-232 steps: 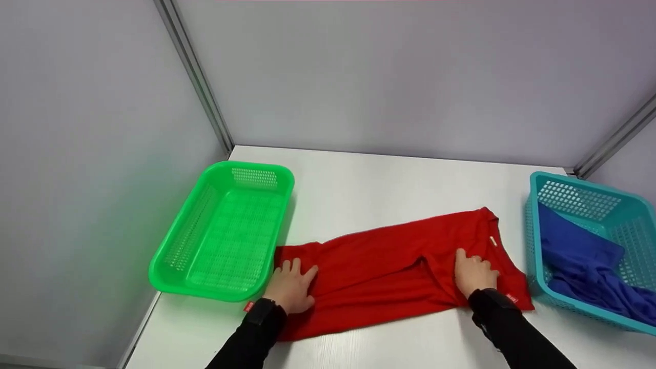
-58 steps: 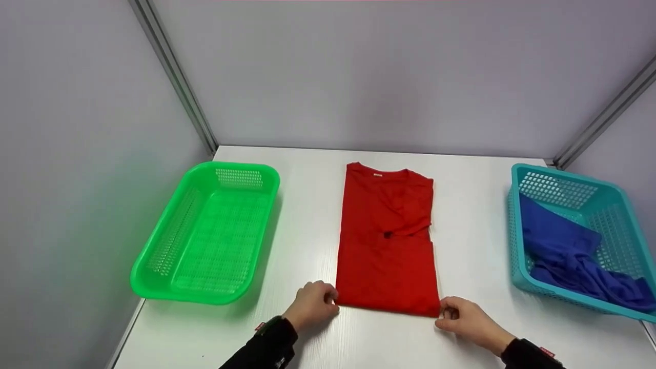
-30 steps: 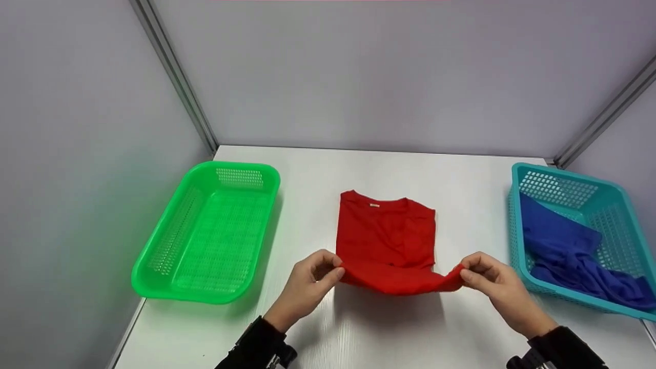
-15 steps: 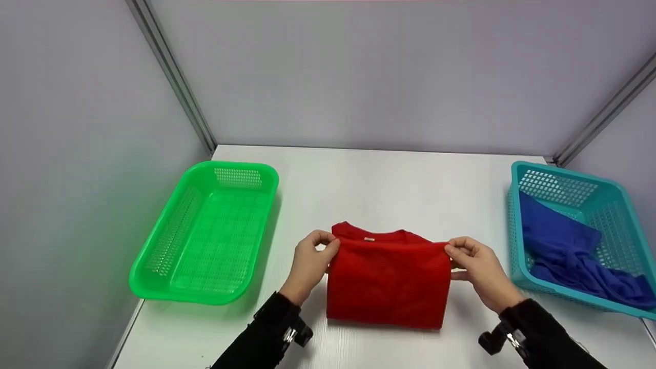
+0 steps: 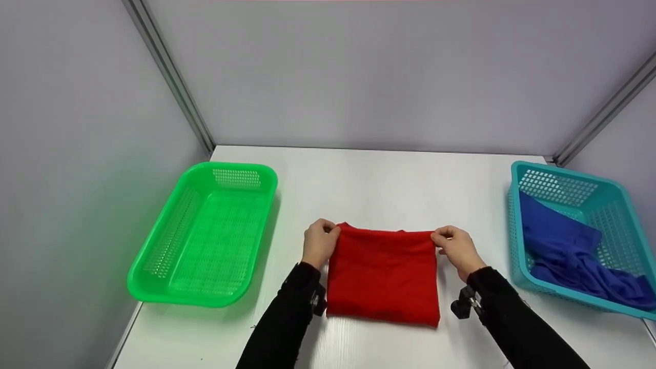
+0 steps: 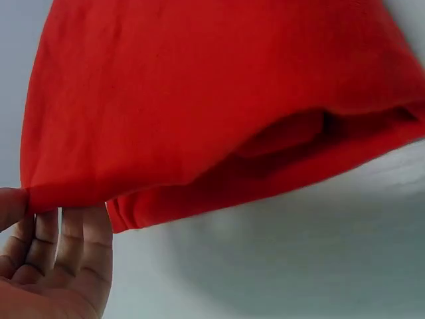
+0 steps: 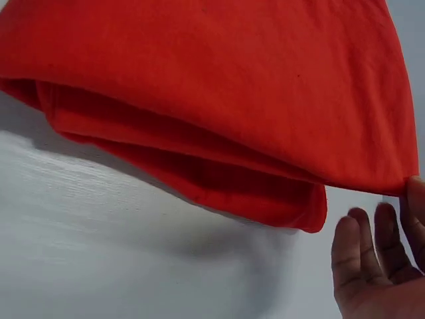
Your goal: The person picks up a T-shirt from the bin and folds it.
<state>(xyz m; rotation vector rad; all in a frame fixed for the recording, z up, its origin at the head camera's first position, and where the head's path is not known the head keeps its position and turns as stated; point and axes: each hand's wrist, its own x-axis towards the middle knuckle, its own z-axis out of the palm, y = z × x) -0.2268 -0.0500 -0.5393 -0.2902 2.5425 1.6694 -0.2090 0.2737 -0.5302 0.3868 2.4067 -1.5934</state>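
Note:
A red T-shirt (image 5: 382,277) lies folded into a near square on the white table, its upper layer covering most of the collar. My left hand (image 5: 320,243) pinches the far left corner of that layer between thumb and fingers. At the far right corner, my right hand (image 5: 457,250) pinches the same edge. In the left wrist view, the left hand (image 6: 60,266) holds the cloth's corner, and a gap shows between the layers along the side. The right wrist view has the right hand (image 7: 385,259) gripping its corner, the other fingers spread below the cloth.
A bright green basket (image 5: 266,230) with nothing in it stands to the left. At the right a teal basket (image 5: 517,230) holds crumpled blue cloth (image 5: 569,251). Grey panels (image 5: 379,77) rise behind and beside the white table (image 5: 384,189).
The red shirt, first a long strip lying sideways, was turned upright. Both hands took its near edge and folded it away from me over the upper part, up to the collar.

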